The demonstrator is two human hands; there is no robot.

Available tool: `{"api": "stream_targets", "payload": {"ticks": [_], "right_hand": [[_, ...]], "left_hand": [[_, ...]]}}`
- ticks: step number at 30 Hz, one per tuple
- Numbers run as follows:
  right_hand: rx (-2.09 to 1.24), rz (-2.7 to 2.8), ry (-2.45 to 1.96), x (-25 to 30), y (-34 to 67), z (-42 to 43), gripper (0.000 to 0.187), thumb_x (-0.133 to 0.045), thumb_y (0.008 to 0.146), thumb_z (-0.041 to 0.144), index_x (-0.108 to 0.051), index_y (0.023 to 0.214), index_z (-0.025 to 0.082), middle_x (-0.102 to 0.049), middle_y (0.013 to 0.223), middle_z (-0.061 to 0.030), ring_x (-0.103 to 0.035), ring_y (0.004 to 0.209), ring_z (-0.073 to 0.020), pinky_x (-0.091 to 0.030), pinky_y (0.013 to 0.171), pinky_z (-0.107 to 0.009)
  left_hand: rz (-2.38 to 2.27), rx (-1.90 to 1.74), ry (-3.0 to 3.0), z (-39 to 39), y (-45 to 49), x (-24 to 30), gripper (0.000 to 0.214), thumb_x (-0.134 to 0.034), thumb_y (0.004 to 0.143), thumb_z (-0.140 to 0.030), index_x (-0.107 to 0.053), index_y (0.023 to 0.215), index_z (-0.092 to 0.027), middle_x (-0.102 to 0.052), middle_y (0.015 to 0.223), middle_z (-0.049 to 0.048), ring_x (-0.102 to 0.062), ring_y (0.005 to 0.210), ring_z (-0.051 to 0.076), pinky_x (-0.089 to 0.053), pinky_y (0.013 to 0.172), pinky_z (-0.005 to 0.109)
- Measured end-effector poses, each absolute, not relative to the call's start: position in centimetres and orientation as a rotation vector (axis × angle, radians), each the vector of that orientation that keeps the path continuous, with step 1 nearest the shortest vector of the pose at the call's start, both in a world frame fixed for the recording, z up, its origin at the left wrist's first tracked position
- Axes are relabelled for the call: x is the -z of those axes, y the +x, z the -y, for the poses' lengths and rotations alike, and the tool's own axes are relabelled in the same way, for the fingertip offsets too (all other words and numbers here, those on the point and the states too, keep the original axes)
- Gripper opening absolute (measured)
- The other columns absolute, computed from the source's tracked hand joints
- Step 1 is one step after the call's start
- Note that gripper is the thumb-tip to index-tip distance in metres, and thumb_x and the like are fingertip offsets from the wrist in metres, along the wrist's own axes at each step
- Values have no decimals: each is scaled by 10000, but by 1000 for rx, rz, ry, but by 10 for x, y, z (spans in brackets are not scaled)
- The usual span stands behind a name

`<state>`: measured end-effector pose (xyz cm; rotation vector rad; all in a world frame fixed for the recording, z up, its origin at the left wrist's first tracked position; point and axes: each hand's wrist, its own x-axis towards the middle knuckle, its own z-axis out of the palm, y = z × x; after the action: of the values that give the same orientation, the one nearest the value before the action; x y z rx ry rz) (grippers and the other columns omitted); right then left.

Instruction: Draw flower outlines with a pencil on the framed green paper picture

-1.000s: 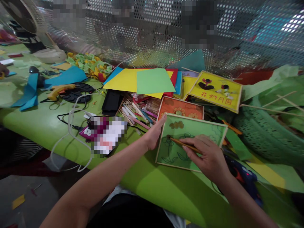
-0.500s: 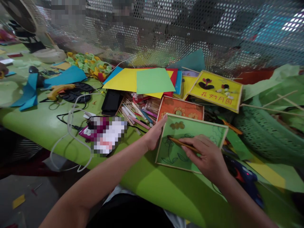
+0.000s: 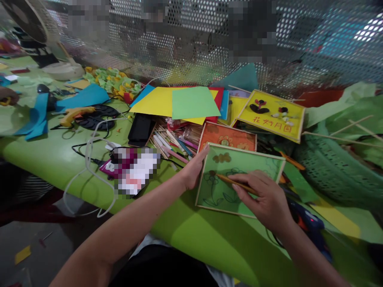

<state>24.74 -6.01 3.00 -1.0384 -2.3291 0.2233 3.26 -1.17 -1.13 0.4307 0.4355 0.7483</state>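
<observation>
A green picture (image 3: pixel 221 199) with a thin pale wooden frame is tilted up in front of me, showing line-drawn flowers and a brown cloud shape. My left hand (image 3: pixel 194 169) grips its left edge, thumb by the upper corner; the other fingers are mostly hidden. In my right hand (image 3: pixel 263 195) is a slim orange-brown pen (image 3: pixel 236 184), pinched between thumb and fingers. Its tip is just right of the left flower's brown centre; whether it touches the surface I cannot tell. Behind leans an orange framed picture (image 3: pixel 236 135), partly covered.
A yellow framed picture (image 3: pixel 272 115) and coloured sheets (image 3: pixel 194 103) lie at the back. Right are a green basket (image 3: pixel 332 167) and a dark blue glue gun (image 3: pixel 311 223). A phone (image 3: pixel 137 171), white cable (image 3: pixel 86 159) and yellow glue gun (image 3: pixel 74 114) lie left. Another person's hand (image 3: pixel 8 97) is far left.
The pen tip has shifted slightly right, off the left flower's centre, which now shows brown. The green picture has moved a little left. More of the other person's hand shows at far left.
</observation>
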Motion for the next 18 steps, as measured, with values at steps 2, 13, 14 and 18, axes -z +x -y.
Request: {"api": "stream_targets", "payload": {"ticks": [2, 13, 14, 18], "right_hand": [[-263, 2282, -1050, -30, 250, 61, 154, -616, 1007, 212, -710, 1127, 238, -744, 926, -39, -669, 841, -224, -501, 753, -356], [-542, 2061, -1183, -27, 260, 71, 199, -653, 993, 410, -740, 1137, 304, -744, 1039, -68, -688, 899, -267, -536, 741, -391], [-583, 2040, -1196, -27, 259, 74, 205, -658, 987, 423, -744, 1127, 301, -745, 1036, -72, -690, 901, -273, -549, 735, -393], [-730, 1946, -1235, -20, 256, 88, 206, -691, 958, 447, -767, 1078, 297, -756, 973, -58, -708, 855, -259, -583, 715, -367]], "left_hand": [[-441, -757, 431, 11, 31, 13, 797, -318, 1022, -722, -641, 1399, -100, -756, 1243, 197, -743, 1114, 324, -486, 1117, 524], [-770, -698, 351, 24, 24, 20, 743, -378, 989, -753, -751, 1202, -146, -803, 1066, 151, -774, 922, 272, -583, 985, 482], [-796, -703, 354, 30, 24, 18, 728, -397, 988, -747, -754, 1192, -147, -800, 1090, 154, -774, 946, 274, -572, 1009, 490], [-909, -855, 450, 58, 16, 11, 548, -539, 1002, -611, -711, 1282, -172, -736, 1320, 138, -684, 1253, 298, -470, 1160, 500]]}}
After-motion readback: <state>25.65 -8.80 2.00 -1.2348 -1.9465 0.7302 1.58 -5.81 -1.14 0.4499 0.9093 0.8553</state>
